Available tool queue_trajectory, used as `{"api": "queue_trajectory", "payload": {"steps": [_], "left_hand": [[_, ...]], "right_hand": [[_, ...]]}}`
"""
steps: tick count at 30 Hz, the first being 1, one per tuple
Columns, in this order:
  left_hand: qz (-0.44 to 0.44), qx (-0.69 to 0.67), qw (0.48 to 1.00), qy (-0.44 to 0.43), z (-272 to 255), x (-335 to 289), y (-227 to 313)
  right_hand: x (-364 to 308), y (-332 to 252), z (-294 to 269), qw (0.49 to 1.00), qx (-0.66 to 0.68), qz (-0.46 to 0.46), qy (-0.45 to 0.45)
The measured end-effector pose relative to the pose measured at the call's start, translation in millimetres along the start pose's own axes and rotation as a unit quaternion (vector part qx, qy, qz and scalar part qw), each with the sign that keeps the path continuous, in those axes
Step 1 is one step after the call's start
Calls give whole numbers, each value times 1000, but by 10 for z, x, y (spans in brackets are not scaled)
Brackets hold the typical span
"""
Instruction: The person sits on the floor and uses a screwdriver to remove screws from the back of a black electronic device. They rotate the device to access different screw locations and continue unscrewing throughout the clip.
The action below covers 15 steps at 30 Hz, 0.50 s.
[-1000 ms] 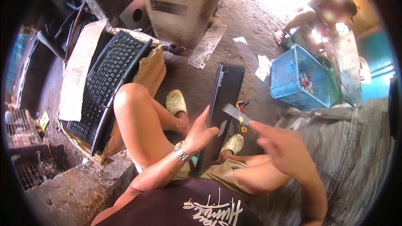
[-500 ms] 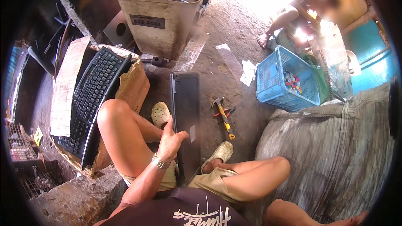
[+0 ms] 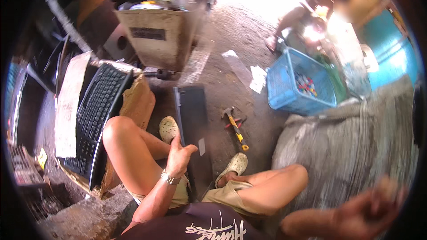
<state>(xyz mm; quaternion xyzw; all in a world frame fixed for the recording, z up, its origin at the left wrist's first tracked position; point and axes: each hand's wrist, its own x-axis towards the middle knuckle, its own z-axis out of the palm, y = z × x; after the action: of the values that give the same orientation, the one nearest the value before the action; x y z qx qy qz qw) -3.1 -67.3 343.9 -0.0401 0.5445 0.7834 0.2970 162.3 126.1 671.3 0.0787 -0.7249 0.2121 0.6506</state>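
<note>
My hands are well apart. My left hand is clamped on the left edge of a long black panel, thumb laid across the face toward a small pale label. The panel stands between my bent knees, its lower end near my lap and its far end pointing away from me, just right of my left clog. A metal-band watch sits on my left wrist.

My right hand is out to my right, in front of a bulky grey sack; it is blurred, the fingers look curled, and I cannot tell whether they hold anything.

On the floor beyond my right clog lies a hammer with a yellow-and-black handle, across a red-handled tool. A blue crate with small colourful pieces in it stands farther right, near a crouching person. To my left, a black keyboard rests tilted on a cardboard box.
</note>
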Motion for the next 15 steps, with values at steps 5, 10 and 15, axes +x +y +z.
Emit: {"api": "queue_trajectory", "payload": {"steps": [5,10,15], "left_hand": [[-29,-7,999,26,-15,12,-27],[-7,3,999,46,-53,-25,67],[-18,25,996,78,-46,-53,125]], "right_hand": [[151,574,392,937,38,344,-41],[-605,517,-258,900,-196,368,-132],[-2635,-339,-1741,717,-344,542,-271]]}}
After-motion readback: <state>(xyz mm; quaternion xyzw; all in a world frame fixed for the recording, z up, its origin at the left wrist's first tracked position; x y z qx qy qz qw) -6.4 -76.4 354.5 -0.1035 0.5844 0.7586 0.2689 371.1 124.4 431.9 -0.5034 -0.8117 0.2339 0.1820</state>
